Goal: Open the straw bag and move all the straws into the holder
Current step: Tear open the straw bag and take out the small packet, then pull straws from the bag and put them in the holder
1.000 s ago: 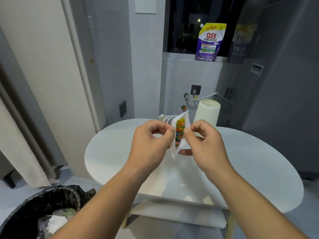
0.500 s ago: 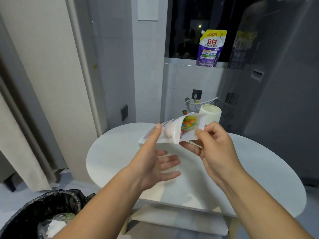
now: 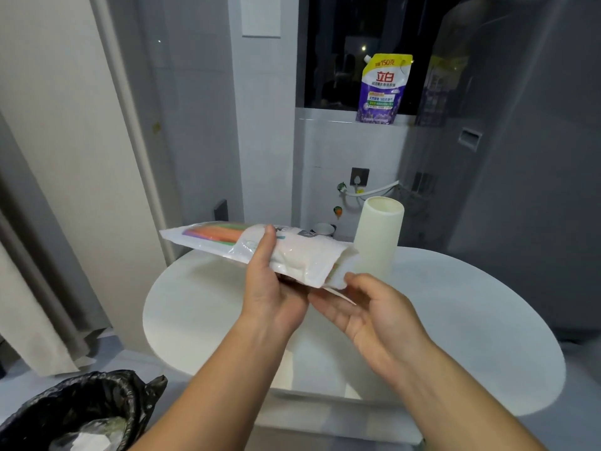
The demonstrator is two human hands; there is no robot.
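A long white plastic straw bag [image 3: 302,255] lies almost level above the round white table [image 3: 455,320], its opened mouth pointing right. Coloured straws [image 3: 214,234] show through the clear far-left end. My left hand [image 3: 271,288] grips the bag's middle, thumb on top. My right hand [image 3: 370,312] is cupped palm up just under and right of the mouth, fingers apart; a thin pale strip lies by its fingertips. The cream cylindrical holder [image 3: 377,239] stands upright on the table behind the bag's mouth.
A black-lined waste bin [image 3: 74,415] sits on the floor at the lower left. A purple detergent pouch [image 3: 383,89] stands on the window ledge. Cables and a socket [image 3: 359,177] are on the wall behind the holder. A curtain hangs at the left.
The bag has turned from pointing at me to lying sideways with its mouth to the right. My left hand took hold of its middle. My right hand let go and opened below the mouth.
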